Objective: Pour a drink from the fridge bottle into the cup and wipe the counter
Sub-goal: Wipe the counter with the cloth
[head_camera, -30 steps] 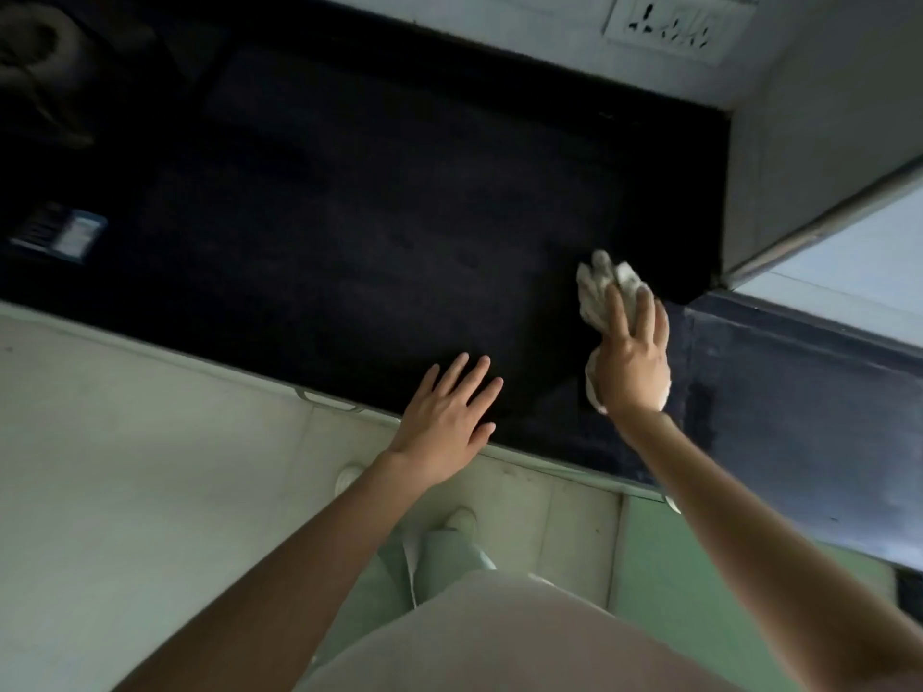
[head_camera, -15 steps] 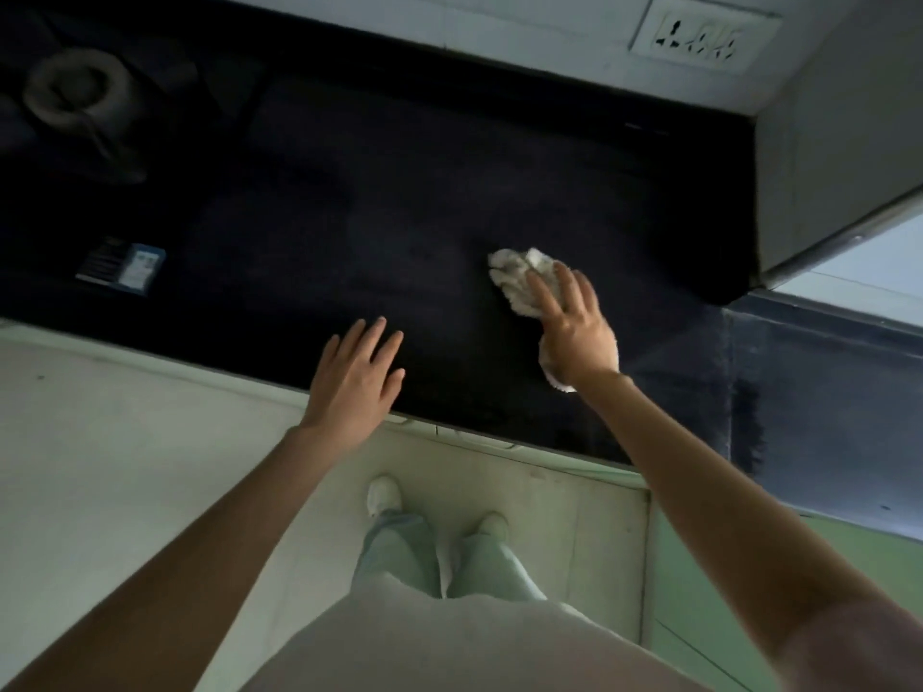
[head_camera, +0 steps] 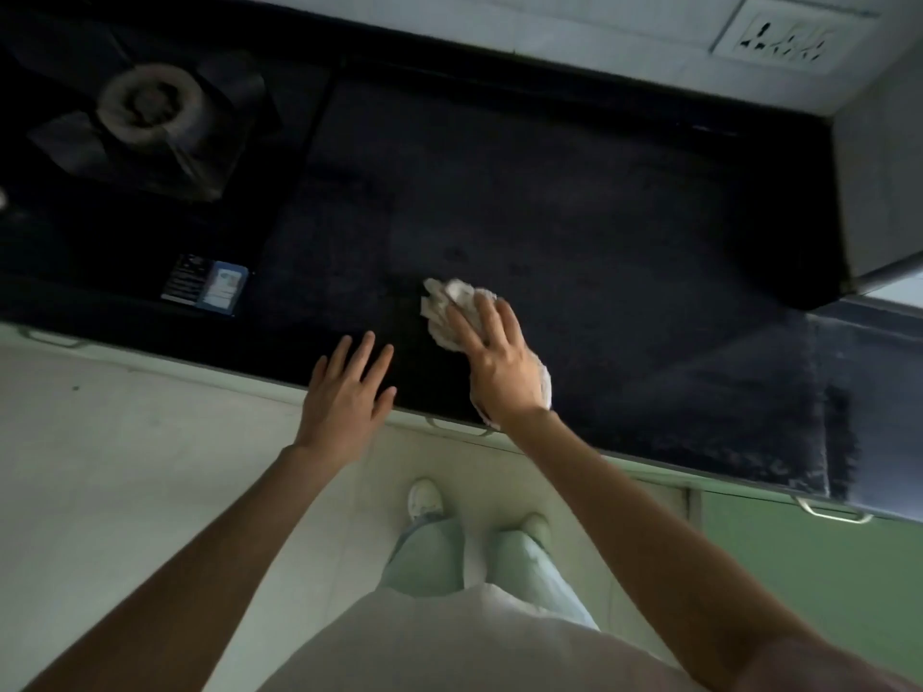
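The right hand (head_camera: 502, 364) presses a crumpled white cloth (head_camera: 452, 312) flat-fingered onto the dark counter (head_camera: 624, 252); the left hand (head_camera: 347, 392) rests open at its near edge.

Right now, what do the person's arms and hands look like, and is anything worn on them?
Both forearms are bare. The left hand and right hand show no gloves, rings, watch or bands. A pale short sleeve shows only at the right upper arm, at the bottom edge. No markings are visible; the dim light hides finer detail.
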Motion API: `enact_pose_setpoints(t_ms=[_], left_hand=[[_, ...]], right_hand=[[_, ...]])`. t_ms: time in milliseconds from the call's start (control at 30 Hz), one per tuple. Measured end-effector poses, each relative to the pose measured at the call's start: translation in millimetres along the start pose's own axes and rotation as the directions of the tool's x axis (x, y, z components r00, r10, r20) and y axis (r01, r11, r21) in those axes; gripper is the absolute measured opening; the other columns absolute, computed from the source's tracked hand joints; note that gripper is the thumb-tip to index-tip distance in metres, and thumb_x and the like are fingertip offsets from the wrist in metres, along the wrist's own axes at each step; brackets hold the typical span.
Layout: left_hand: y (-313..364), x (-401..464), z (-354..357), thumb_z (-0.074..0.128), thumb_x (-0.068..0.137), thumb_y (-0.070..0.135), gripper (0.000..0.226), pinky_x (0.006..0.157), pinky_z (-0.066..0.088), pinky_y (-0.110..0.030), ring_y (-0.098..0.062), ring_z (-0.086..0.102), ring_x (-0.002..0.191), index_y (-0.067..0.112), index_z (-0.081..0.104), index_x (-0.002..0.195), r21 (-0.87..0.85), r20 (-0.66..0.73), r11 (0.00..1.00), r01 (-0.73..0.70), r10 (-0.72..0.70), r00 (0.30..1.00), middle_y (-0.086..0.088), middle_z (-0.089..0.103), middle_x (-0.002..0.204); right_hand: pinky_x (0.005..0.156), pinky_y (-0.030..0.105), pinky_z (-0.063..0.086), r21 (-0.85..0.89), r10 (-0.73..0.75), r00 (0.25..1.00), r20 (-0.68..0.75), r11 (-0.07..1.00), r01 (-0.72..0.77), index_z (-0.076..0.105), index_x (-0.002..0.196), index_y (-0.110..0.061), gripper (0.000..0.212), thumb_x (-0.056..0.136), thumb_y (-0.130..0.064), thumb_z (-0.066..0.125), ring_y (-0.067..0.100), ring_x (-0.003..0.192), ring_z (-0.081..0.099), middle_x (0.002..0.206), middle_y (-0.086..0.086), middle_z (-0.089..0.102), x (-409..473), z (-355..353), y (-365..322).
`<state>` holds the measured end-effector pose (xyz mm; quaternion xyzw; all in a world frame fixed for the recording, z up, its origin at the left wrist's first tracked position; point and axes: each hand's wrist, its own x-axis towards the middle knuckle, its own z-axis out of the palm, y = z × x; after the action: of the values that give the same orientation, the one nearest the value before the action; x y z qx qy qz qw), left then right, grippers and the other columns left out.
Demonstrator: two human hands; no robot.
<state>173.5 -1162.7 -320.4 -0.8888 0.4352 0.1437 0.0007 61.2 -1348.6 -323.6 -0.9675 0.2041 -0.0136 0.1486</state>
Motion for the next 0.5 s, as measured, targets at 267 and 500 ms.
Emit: enact_pose_setpoints(t_ms=[267, 500], left_hand=[[-3.2, -0.9, 3.1, 0.029, 0.094, 0.042, 0.057, 0.099, 0.040, -0.059, -0.042, 0.040, 0.132, 0.013, 0.049, 0.138, -0.050, -0.011, 0.999, -0.011, 0.011, 1.000, -0.016, 0.044, 0.146], [-3.0, -1.7, 5.8, 0.033, 0.095, 0.038, 0.053, 0.099, 0.039, -0.059, -0.041, 0.040, 0.133, 0.011, 0.050, 0.138, -0.083, -0.019, 0.997, -0.004, 0.003, 1.000, -0.015, 0.044, 0.146]], right_hand=[[0.075, 0.051, 0.058, 0.022, 0.376, 0.922, -0.089, 0.926, -0.376, 0.020, 0.149, -0.035, 0.086, 0.079, 0.000, 0.056, 0.032, 0.143, 0.013, 0.156, 0.008, 0.016, 3.0, -17.3, 46.9], [0.073, 0.038, 0.057, -0.005, 0.124, 0.986, -0.113, 0.992, -0.125, 0.030, 0.148, -0.030, 0.083, 0.077, 0.002, 0.058, 0.036, 0.140, 0.028, 0.153, 0.011, 0.030, -17.6, 19.0, -40.0]])
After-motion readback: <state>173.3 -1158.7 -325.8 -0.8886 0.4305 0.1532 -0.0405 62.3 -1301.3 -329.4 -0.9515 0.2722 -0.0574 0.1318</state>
